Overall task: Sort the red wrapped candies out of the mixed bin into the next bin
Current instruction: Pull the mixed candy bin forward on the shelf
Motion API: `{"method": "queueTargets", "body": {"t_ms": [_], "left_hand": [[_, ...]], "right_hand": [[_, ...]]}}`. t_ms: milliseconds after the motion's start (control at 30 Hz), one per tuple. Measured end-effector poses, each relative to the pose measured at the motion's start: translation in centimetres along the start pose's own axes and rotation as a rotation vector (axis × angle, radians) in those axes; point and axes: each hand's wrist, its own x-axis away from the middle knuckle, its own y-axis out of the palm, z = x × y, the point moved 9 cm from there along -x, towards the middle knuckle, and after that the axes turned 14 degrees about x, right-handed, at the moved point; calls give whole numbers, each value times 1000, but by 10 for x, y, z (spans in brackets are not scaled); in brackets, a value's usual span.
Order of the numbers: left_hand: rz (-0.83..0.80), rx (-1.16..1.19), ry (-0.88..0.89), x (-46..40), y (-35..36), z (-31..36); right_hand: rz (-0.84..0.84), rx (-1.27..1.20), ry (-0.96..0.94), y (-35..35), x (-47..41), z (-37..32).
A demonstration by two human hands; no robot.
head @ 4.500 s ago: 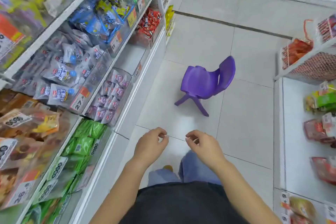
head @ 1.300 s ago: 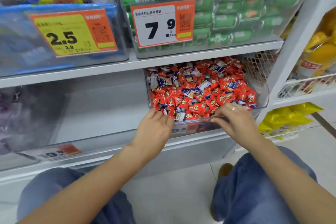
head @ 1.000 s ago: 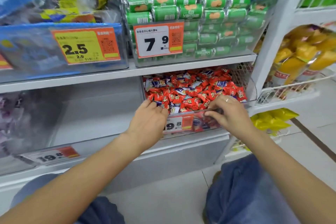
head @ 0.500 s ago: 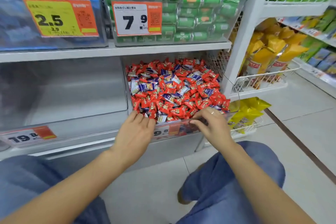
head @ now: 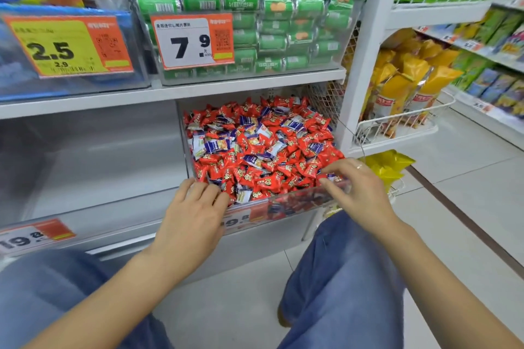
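The mixed bin (head: 300,201) is a clear plastic bin on the lower shelf, heaped with red wrapped candies (head: 272,176) and blue-and-white wrapped candies (head: 215,146). Left of it stands an empty clear bin (head: 93,161). My left hand (head: 192,212) lies over the mixed bin's front left corner, its fingers stretched onto the candies. At the front right corner my right hand (head: 360,190), with a ring on one finger, pinches a red candy (head: 323,177) between thumb and forefinger just above the rim.
Above are bins of green packs (head: 278,22) and blue packs (head: 71,45) with price tags. A white shelf post (head: 365,45) and a wire basket of yellow bags (head: 402,105) stand to the right. My knees in jeans flank tiled floor (head: 467,178).
I walked down the aisle and crouched at the shelf. Both hands went to the mixed bin's front rim. The right hand's fingers have since closed on a red candy.
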Motion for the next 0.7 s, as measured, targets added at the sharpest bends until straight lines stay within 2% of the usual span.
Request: {"method": "queueTargets", "body": {"t_ms": [100,200,300,367,533,700], "left_hand": [[3,152,-54,-16,-17,2],[-27,334,-131,-51,-22,12],[-175,366,-122,-82,5,30],[-236,376,-104,-94,20,37],[-212,423,-122,-110,32,26],[-194,416,-94,-111,30,21]], "right_hand": [[-103,-6,13,8,-11,0],[-300,21,-97,31,-28,-20],[-507,108,-163,58,-42,-34],[-584,187,-191,71,-47,-37],[-537,316,-258,84,-54,-45],[-421,83,-122,72,-60,-39]]}}
